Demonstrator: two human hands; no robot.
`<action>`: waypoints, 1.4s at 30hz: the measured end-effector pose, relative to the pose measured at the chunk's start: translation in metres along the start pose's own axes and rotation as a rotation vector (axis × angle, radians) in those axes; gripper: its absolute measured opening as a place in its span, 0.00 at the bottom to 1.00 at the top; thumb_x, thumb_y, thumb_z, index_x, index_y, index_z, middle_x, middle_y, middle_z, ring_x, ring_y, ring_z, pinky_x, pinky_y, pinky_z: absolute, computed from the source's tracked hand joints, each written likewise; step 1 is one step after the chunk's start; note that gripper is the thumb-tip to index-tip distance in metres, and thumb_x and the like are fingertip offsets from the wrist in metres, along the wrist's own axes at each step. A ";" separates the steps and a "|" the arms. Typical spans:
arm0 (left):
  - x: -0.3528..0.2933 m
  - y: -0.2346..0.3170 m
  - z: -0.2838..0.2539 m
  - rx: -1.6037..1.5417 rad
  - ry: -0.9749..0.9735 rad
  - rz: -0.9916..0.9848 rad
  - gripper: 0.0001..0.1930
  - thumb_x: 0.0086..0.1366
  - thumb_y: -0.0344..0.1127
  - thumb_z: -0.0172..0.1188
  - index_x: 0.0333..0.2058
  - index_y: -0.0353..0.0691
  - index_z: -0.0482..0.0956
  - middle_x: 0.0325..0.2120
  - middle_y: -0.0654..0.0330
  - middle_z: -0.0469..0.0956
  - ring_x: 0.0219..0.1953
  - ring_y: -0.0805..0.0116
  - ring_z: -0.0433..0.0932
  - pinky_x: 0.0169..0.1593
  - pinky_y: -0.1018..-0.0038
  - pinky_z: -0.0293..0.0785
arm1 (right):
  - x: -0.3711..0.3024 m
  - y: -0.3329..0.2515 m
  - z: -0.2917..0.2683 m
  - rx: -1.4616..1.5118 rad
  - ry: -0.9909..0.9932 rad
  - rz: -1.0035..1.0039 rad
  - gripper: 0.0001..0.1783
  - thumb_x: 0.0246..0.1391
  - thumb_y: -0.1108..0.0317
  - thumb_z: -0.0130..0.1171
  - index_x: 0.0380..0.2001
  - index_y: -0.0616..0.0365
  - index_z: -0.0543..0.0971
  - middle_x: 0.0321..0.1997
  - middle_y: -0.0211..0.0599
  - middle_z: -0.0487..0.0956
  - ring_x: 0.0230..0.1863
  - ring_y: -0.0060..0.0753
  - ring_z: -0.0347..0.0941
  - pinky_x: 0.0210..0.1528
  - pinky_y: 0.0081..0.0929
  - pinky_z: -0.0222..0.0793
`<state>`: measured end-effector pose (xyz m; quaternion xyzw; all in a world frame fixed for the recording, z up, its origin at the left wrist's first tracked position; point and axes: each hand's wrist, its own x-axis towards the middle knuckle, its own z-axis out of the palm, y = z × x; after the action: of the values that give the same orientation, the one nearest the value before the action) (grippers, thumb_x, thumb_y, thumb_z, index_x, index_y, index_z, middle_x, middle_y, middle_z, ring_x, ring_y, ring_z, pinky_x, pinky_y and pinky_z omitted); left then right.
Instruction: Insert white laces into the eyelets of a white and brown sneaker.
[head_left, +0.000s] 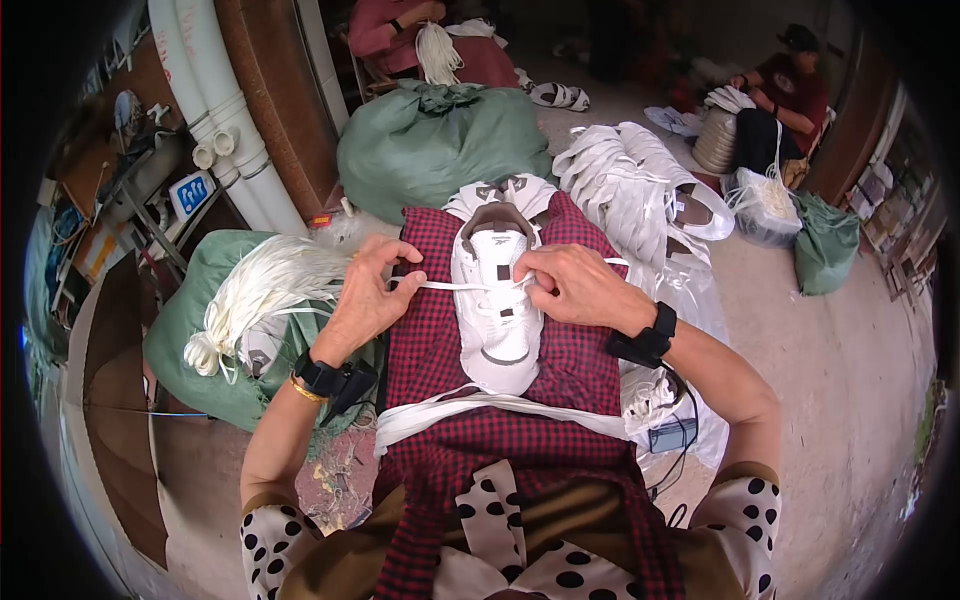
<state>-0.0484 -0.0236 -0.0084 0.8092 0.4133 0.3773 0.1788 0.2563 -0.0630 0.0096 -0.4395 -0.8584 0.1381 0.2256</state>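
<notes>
Hands: the left hand (368,300) pinches a flat white shoelace (445,286) between thumb and fingers; the right hand (578,284) has its thumb and forefinger together on the lace at the eyelets.
Shoe: a white sneaker with a brown lining (500,345) lies on the lap between the hands, toe toward the wearer.
Lap: a red-and-black checked cloth (425,345) spreads under the shoe, crossed by a white fabric band (420,414).
Left side: a thick bundle of white laces (265,280) rests on a green woven sack (185,320).
Right side: white shoes (615,175) stand in packed rows near the knee.
Beyond: a bulging green sack (430,145); behind it, a person in pink (373,35) handles white strands.
Far right: a seated person in dark red (800,95) also works.
</notes>
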 end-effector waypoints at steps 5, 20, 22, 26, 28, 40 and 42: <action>-0.003 0.045 0.025 0.062 -0.258 0.340 0.15 0.52 0.31 0.71 0.37 0.39 0.78 0.37 0.58 0.71 0.44 0.58 0.71 0.47 0.66 0.69 | 0.002 0.006 -0.002 0.138 0.088 -0.103 0.07 0.52 0.71 0.61 0.34 0.62 0.81 0.28 0.40 0.74 0.27 0.38 0.72 0.29 0.37 0.66; 0.010 0.047 0.047 -0.266 -0.373 0.204 0.07 0.52 0.22 0.56 0.31 0.36 0.71 0.25 0.66 0.66 0.24 0.81 0.62 0.26 0.79 0.59 | 0.014 0.012 0.015 0.246 0.104 -0.177 0.08 0.54 0.69 0.58 0.34 0.64 0.76 0.29 0.41 0.77 0.25 0.35 0.74 0.29 0.34 0.68; 0.011 0.055 0.045 -0.216 -0.420 0.146 0.07 0.52 0.22 0.56 0.30 0.36 0.71 0.22 0.66 0.65 0.22 0.80 0.61 0.25 0.78 0.59 | 0.012 0.008 0.014 0.327 0.085 -0.108 0.08 0.54 0.69 0.58 0.34 0.63 0.76 0.27 0.41 0.78 0.25 0.33 0.74 0.29 0.32 0.68; 0.015 0.072 0.041 -0.172 -0.417 0.150 0.11 0.52 0.24 0.57 0.37 0.36 0.77 0.16 0.66 0.63 0.18 0.77 0.62 0.24 0.74 0.61 | 0.008 0.007 0.014 0.315 0.125 -0.012 0.09 0.52 0.68 0.60 0.34 0.62 0.77 0.21 0.37 0.78 0.22 0.29 0.74 0.27 0.30 0.67; 0.018 0.071 0.038 -0.199 -0.407 0.145 0.13 0.52 0.24 0.57 0.39 0.36 0.79 0.16 0.64 0.65 0.18 0.77 0.63 0.24 0.74 0.61 | 0.007 0.007 0.012 0.279 0.160 -0.003 0.09 0.51 0.68 0.60 0.33 0.62 0.78 0.20 0.36 0.78 0.21 0.29 0.74 0.27 0.30 0.66; 0.017 0.058 0.039 -0.023 -0.407 0.359 0.09 0.54 0.29 0.69 0.33 0.32 0.81 0.24 0.54 0.77 0.27 0.61 0.78 0.31 0.65 0.71 | 0.007 0.019 0.015 0.413 0.155 0.012 0.08 0.50 0.68 0.59 0.32 0.61 0.77 0.20 0.40 0.79 0.22 0.37 0.77 0.27 0.36 0.67; 0.015 0.051 0.039 -0.072 -0.469 0.369 0.11 0.53 0.33 0.71 0.32 0.33 0.81 0.24 0.55 0.77 0.29 0.57 0.77 0.33 0.66 0.71 | 0.006 0.015 0.014 0.440 0.125 0.005 0.08 0.51 0.69 0.58 0.33 0.62 0.76 0.19 0.40 0.79 0.21 0.34 0.76 0.26 0.35 0.67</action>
<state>0.0143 -0.0410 0.0039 0.9289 0.1929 0.2205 0.2266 0.2564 -0.0500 -0.0076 -0.3895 -0.7910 0.2950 0.3683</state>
